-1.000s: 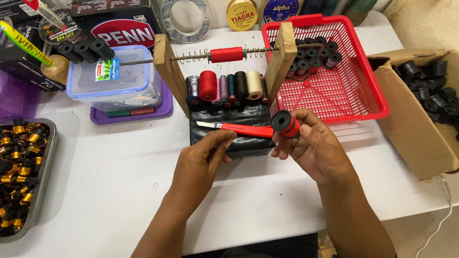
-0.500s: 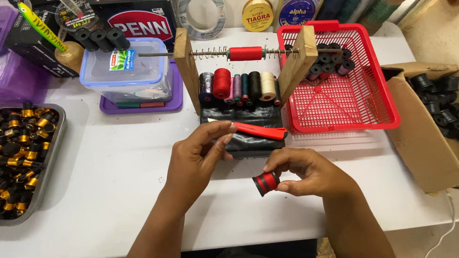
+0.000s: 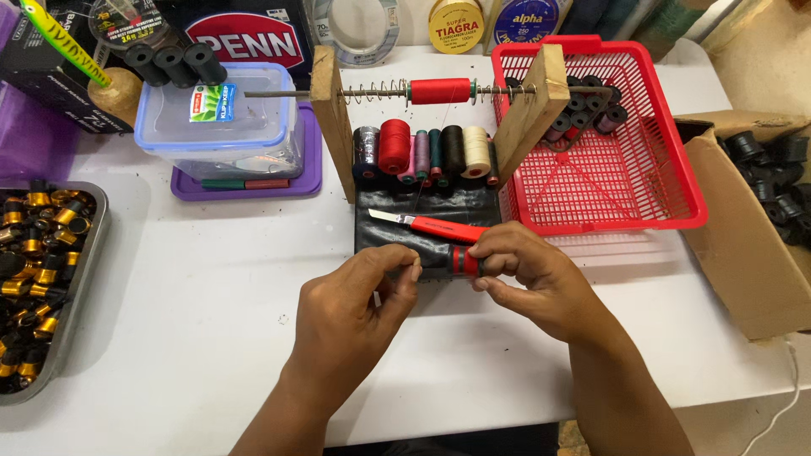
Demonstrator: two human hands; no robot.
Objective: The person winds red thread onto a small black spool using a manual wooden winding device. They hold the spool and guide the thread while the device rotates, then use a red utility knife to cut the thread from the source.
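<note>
The right hand (image 3: pixel 541 274) pinches a small black bobbin (image 3: pixel 464 261) wound with red thread, its fingers curled round the right end so the left end faces the other hand. The left hand (image 3: pixel 355 308) is nearly closed, thumb and forefinger pressed together right at the bobbin's left end; it seems to nip something fine there, probably the thread's tail, though the strand itself is too thin to make out. Both hands meet low over the front edge of a black pad (image 3: pixel 422 228), which likely gives a dark ground for seeing thread.

A red knife (image 3: pixel 427 224) lies on that pad just behind the fingers, blade pointing left, within easy reach of either hand. Behind it a wooden rack (image 3: pixel 528 105) carries a red spool (image 3: pixel 439 90) on a sprung rod, so thread can pull off freely; a thin strand seems to drop from it toward the hands. A row of coloured spools (image 3: pixel 422 152) sits between the rack's uprights.

To the right, a red basket (image 3: pixel 667 181) holds a cluster of wound bobbins in its far corner, and a cardboard box (image 3: pixel 726 236) of black bobbins stands beside it, so they look sorted by stage. On the left of the white worktop (image 3: pixel 211 287) a metal tray (image 3: pixel 84 279) holds gold and black parts, with a clear tub (image 3: pixel 220 127) behind.
</note>
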